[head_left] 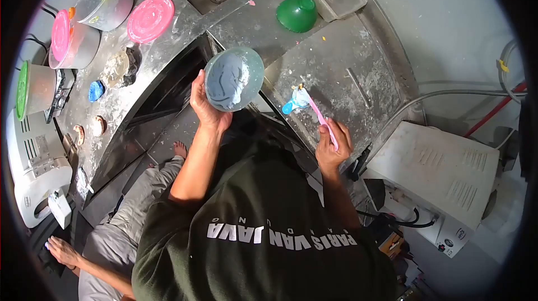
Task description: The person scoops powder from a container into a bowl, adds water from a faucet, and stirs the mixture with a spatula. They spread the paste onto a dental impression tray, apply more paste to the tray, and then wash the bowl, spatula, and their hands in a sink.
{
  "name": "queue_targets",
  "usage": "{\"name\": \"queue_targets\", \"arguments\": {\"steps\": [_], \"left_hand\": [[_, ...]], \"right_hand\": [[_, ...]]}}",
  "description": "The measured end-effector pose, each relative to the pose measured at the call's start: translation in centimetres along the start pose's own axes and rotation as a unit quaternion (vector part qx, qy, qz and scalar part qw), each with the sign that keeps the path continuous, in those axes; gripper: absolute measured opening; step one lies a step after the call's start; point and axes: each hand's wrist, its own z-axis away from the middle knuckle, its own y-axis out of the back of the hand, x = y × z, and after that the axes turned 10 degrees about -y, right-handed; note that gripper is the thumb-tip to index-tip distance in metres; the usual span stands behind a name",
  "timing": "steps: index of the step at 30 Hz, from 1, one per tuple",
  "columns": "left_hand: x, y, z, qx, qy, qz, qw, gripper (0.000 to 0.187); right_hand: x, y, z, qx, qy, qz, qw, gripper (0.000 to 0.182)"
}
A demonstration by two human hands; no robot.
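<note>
My left hand (211,103) grips a translucent rubber mixing bowl (224,79) from below and the side. Pale grey-blue paste coats the bowl's inside, with a whiter patch to the right. In my right hand (334,143) is a pink-handled spatula (318,113), fingers wrapped round the handle. Its far end reaches a white clump of powder or paste over the worktop (330,54). Beside that clump shows a small blue scoop-like piece (288,107).
An upturned green bowl (296,15) and a metal rod (358,87) lie on the powdery worktop. Tubs, a pink lid (150,19) and dental models (98,126) stand left. A white machine (437,161) is at right. Another person's hand (63,251) shows lower left.
</note>
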Motion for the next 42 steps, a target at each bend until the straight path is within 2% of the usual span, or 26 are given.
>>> {"name": "queue_targets", "arguments": {"steps": [13, 18, 21, 22, 25, 26, 29, 31, 32, 35, 36, 37, 39, 42], "left_hand": [[-0.1, -0.6, 0.1, 0.008, 0.021, -0.016, 1.000, 0.046], [-0.1, -0.5, -0.1, -0.017, 0.037, -0.010, 0.999, 0.045], [-0.1, -0.6, -0.1, -0.021, 0.046, -0.012, 0.999, 0.046], [0.0, -0.5, 0.0, -0.020, 0.053, -0.015, 0.998, 0.046], [-0.3, -1.0, -0.3, -0.013, 0.077, 0.014, 0.997, 0.047], [-0.3, -1.3, -0.1, -0.011, 0.093, 0.009, 0.996, 0.050], [-0.9, -1.8, -0.3, -0.026, 0.117, 0.010, 0.993, 0.052], [-1.2, -2.5, -0.2, -0.031, 0.130, 0.009, 0.991, 0.053], [-1.2, -2.7, 0.0, -0.038, 0.134, 0.003, 0.990, 0.053], [-1.4, -2.8, -0.4, -0.042, 0.117, -0.010, 0.992, 0.054], [-1.5, -3.0, -0.6, -0.045, 0.108, 0.001, 0.993, 0.054], [-1.6, -3.3, -0.9, -0.049, 0.099, 0.014, 0.994, 0.054], [-1.3, -4.3, -1.2, -0.060, 0.108, 0.027, 0.992, 0.052], [-1.2, -4.8, -1.8, -0.102, 0.139, 0.041, 0.984, 0.052]], "right_hand": [[0.4, 0.1, 0.8, 0.002, -0.026, -0.025, 0.999, 0.020], [0.3, 0.4, 0.9, -0.009, -0.029, -0.012, 0.999, 0.022], [-0.1, 0.6, 0.9, 0.024, -0.045, -0.019, 0.999, 0.020], [-0.3, 0.6, 0.7, 0.015, -0.060, -0.040, 0.997, 0.021], [-2.3, 0.3, -0.1, 0.051, -0.178, -0.219, 0.958, 0.024], [-2.9, 0.2, -0.8, 0.042, -0.181, -0.237, 0.954, 0.025], [-5.7, -1.7, -4.0, -0.037, -0.138, -0.245, 0.959, 0.027], [-6.8, -4.2, -7.4, -0.080, 0.042, -0.164, 0.982, 0.028], [-7.7, -5.5, -8.0, -0.097, 0.019, -0.176, 0.979, 0.030], [-7.3, -8.5, -8.6, -0.115, 0.083, -0.120, 0.983, 0.028], [-7.7, -8.8, -8.3, -0.137, 0.072, -0.116, 0.981, 0.028], [-8.1, -8.8, -7.9, -0.171, 0.063, -0.133, 0.974, 0.034], [-8.7, -8.3, -7.8, -0.191, 0.058, -0.170, 0.965, 0.033], [-8.2, -7.6, -9.0, -0.072, 0.115, -0.133, 0.982, 0.032]]}}
